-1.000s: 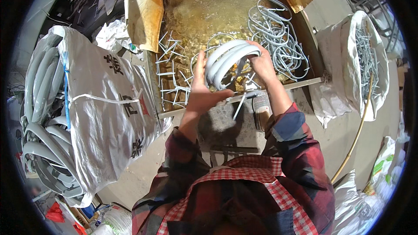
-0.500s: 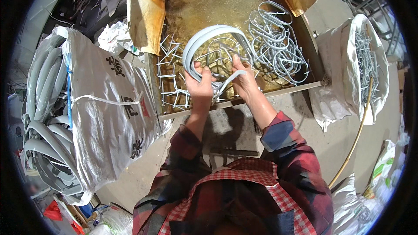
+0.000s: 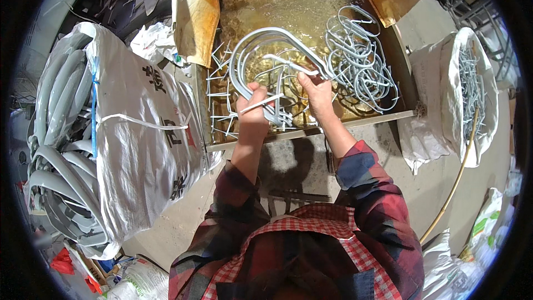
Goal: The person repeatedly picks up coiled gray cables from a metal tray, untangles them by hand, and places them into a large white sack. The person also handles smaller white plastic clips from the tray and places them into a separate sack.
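Observation:
A grey plastic piece, bent into a wide curve with thin branches inside [image 3: 266, 31], is held up over the near side of a metal tray [image 3: 361, 122]. My left hand [image 3: 254, 105] is closed round its lower left part, where a pale thin stick crosses the fingers. My right hand [image 3: 317, 91] grips its right end, thumb uppermost. In the tray, thin grey branched sticks [image 3: 222, 118] lie to the left of my left hand. A tangled heap of grey plastic loops [image 3: 363, 61] lies right of my right hand.
A white woven sack [image 3: 139, 161] at left holds thick curved grey pieces [image 3: 66, 94]. On the right, another white sack [image 3: 430, 89] contains small grey parts [image 3: 471, 86], with a thin cane [image 3: 452, 189] leaning from it. Stained sheets [image 3: 197, 16] flank the tray's far part.
The curved piece has turned in my hands, its broad band now edge-on and its inner branches more visible. My right hand has shifted to its right end.

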Demonstrator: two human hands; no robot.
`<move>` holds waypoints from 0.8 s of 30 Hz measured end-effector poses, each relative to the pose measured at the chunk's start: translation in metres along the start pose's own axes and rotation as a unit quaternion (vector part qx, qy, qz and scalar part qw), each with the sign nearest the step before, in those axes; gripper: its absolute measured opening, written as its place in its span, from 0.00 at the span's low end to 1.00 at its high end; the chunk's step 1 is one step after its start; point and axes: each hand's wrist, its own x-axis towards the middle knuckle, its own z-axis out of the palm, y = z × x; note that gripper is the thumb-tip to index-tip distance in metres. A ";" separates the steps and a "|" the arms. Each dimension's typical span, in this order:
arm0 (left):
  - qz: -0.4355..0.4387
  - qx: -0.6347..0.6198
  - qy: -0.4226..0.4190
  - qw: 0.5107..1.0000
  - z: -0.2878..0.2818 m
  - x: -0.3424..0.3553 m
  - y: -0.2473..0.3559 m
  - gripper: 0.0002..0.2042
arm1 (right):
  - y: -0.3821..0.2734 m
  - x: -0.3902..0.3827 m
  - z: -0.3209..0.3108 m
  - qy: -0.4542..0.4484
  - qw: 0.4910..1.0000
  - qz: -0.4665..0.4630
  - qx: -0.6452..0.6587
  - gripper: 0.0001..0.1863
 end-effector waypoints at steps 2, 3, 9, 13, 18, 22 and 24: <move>0.036 -0.046 -0.046 0.997 -0.004 0.002 0.006 0.08 | 0.013 0.000 -0.001 -0.046 0.996 0.018 0.072 0.19; 0.062 0.006 -0.003 0.998 -0.003 0.003 0.009 0.08 | 0.015 -0.002 -0.006 -0.071 0.985 0.067 0.145 0.18; 0.020 -0.017 -0.001 1.000 -0.004 0.001 0.008 0.05 | -0.001 -0.009 0.011 -0.088 0.977 0.103 0.165 0.19; 0.090 0.054 0.043 0.994 -0.008 0.002 0.026 0.08 | 0.003 -0.013 0.001 -0.128 0.943 0.199 0.235 0.16; 0.163 0.263 0.094 0.946 -0.020 0.013 0.036 0.09 | 0.003 -0.014 -0.009 -0.188 0.956 0.213 -0.075 0.21; 0.264 0.344 0.174 0.884 -0.023 0.008 0.053 0.14 | -0.014 -0.019 -0.010 -0.329 0.867 0.367 -0.080 0.21; 0.304 0.454 0.154 0.823 -0.031 0.011 0.045 0.18 | -0.015 -0.025 0.002 -0.244 0.900 0.336 0.134 0.29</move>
